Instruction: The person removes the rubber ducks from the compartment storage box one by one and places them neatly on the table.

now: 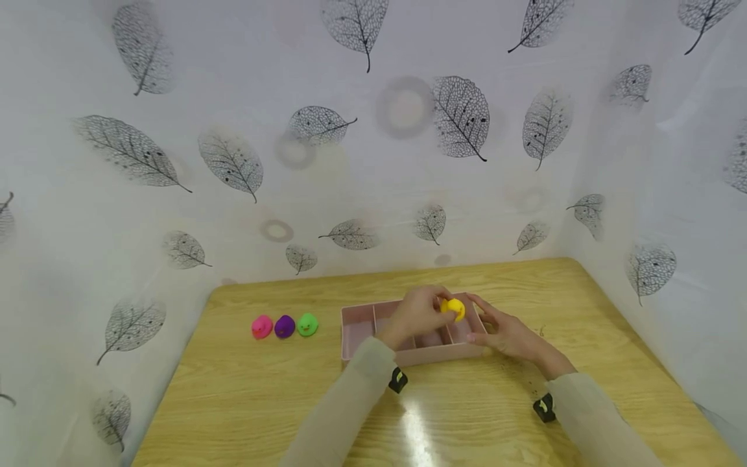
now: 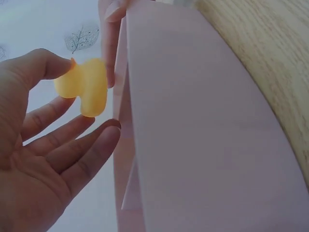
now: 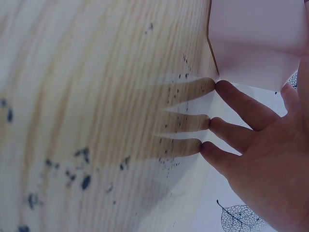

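A yellow toy duck (image 1: 453,309) is pinched between the thumb and fingers of my left hand (image 1: 417,316), above the right part of a pink divided box (image 1: 411,355). In the left wrist view the duck (image 2: 89,87) sits at the thumb tip, with the other fingers loosely spread below it. My right hand (image 1: 513,334) rests at the box's right end, thumb by the front corner and forefinger by the back corner. In the right wrist view its spread fingers (image 3: 241,104) touch the tabletop beside the box (image 3: 258,38).
Left of the box, a pink toy duck (image 1: 262,327), a purple one (image 1: 284,327) and a green one (image 1: 307,324) stand in a row on the wooden table (image 1: 245,402). A white leaf-patterned sheet (image 1: 373,175) hangs behind and at the sides.
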{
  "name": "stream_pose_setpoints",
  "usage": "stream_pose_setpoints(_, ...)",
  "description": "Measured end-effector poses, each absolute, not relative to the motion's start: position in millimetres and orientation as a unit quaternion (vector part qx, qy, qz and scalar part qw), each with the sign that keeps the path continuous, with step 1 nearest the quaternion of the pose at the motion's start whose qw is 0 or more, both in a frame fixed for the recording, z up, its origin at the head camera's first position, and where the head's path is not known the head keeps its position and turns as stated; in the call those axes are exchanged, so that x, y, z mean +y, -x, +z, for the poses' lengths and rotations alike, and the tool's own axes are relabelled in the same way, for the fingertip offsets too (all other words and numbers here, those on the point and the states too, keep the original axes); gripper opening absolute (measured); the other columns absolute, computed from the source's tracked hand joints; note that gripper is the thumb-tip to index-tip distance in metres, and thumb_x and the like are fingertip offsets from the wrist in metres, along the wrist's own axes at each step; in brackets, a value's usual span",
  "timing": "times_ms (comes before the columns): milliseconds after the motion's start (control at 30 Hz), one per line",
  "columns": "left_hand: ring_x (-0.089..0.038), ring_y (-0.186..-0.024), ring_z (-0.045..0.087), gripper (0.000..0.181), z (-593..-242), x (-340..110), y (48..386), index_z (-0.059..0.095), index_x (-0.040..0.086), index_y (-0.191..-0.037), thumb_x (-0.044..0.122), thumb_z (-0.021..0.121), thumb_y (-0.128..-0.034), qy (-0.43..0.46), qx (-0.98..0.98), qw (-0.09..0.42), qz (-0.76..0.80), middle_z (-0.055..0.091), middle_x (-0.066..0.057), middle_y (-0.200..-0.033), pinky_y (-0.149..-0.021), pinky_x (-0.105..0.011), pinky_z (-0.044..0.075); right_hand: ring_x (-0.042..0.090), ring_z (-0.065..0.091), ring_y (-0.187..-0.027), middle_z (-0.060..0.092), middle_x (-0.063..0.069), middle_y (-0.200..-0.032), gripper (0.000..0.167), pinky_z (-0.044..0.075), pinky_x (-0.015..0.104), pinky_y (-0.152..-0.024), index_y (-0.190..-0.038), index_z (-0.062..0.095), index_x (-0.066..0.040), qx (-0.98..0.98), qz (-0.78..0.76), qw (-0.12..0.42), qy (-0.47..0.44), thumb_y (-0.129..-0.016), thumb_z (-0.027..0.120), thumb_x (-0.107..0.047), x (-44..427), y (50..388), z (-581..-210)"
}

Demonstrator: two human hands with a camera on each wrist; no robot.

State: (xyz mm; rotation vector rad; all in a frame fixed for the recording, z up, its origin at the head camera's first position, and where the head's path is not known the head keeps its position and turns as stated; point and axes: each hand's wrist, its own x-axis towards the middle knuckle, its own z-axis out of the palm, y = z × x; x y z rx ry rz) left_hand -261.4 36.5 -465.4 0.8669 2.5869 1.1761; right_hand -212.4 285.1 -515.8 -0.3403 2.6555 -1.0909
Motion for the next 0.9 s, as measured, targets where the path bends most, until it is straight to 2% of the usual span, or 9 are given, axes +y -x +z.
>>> stream_pose_setpoints(200,-0.008,-0.088,0.068,0.031,-463,32,260,0.071,0.01,-0.116,0.021,0.08,-0.0883,-0.286,0.852,0.075,0.432,0.074,-0.005,-0.112,-0.07,-0.014,0.055,0.054,0.043,-0.147,0.034,0.032,-0.165,0.091,0.04,0.079,-0.107,-0.169,0.011,-0.04,0.913,-0.372,0.122,0.119,-0.101,0.07,-0.045,286,211,-516)
stream_pose_setpoints(300,-0.014,-0.096,0.072,0.03,-465,31,260,0.071,0.008,-0.113,0.018,0.08,-0.0868,-0.282,0.842,0.074,0.454,0.073,-0.007,-0.114,-0.073,-0.015,0.057,0.054,0.042,-0.147,0.035,0.034,-0.164,0.09,0.041,0.079,-0.107,-0.169,0.011,-0.042,0.912,-0.373,0.122,0.117,-0.101,0.07,-0.044,286,212,-517)
stream_pose_setpoints(433,-0.023,-0.104,0.076,0.029,-470,28,259,0.069,0.003,-0.112,0.01,0.08,-0.0862,-0.266,0.803,0.097,0.524,0.071,-0.013,-0.118,-0.074,-0.02,0.062,0.055,0.041,-0.148,0.036,0.036,-0.162,0.09,0.041,0.079,-0.107,-0.169,0.01,-0.041,0.912,-0.374,0.126,0.111,-0.101,0.069,-0.045,287,212,-517)
stream_pose_setpoints(567,-0.026,-0.103,0.077,0.029,-474,23,257,0.069,0.003,-0.111,0.011,0.079,-0.0852,-0.243,0.783,0.094,0.564,0.071,-0.015,-0.122,-0.071,-0.024,0.064,0.055,0.041,-0.148,0.037,0.036,-0.162,0.091,0.041,0.079,-0.108,-0.169,0.009,-0.044,0.913,-0.372,0.129,0.105,-0.1,0.069,-0.047,286,213,-517)
stream_pose_setpoints(667,-0.024,-0.098,0.076,0.028,-475,18,256,0.069,0.009,-0.111,0.016,0.079,-0.0854,-0.231,0.792,0.072,0.56,0.072,-0.012,-0.121,-0.071,-0.025,0.063,0.055,0.042,-0.147,0.038,0.035,-0.161,0.092,0.041,0.078,-0.108,-0.168,0.009,-0.045,0.914,-0.372,0.128,0.105,-0.1,0.069,-0.05,286,213,-517)
stream_pose_setpoints(833,-0.022,-0.094,0.073,0.028,-479,9,259,0.073,0.013,-0.112,0.015,0.079,-0.085,-0.199,0.781,0.054,0.59,0.073,-0.011,-0.119,-0.07,-0.028,0.064,0.056,0.045,-0.145,0.042,0.037,-0.158,0.095,0.042,0.077,-0.108,-0.169,0.01,-0.041,0.914,-0.371,0.118,0.111,-0.097,0.071,-0.054,287,213,-518)
stream_pose_setpoints(900,-0.021,-0.091,0.071,0.03,-479,5,260,0.074,0.011,-0.114,0.013,0.08,-0.0846,-0.184,0.767,0.053,0.612,0.071,-0.014,-0.121,-0.069,-0.033,0.065,0.056,0.046,-0.144,0.043,0.037,-0.157,0.096,0.042,0.076,-0.108,-0.17,0.011,-0.037,0.915,-0.37,0.114,0.116,-0.097,0.071,-0.054,287,213,-518)
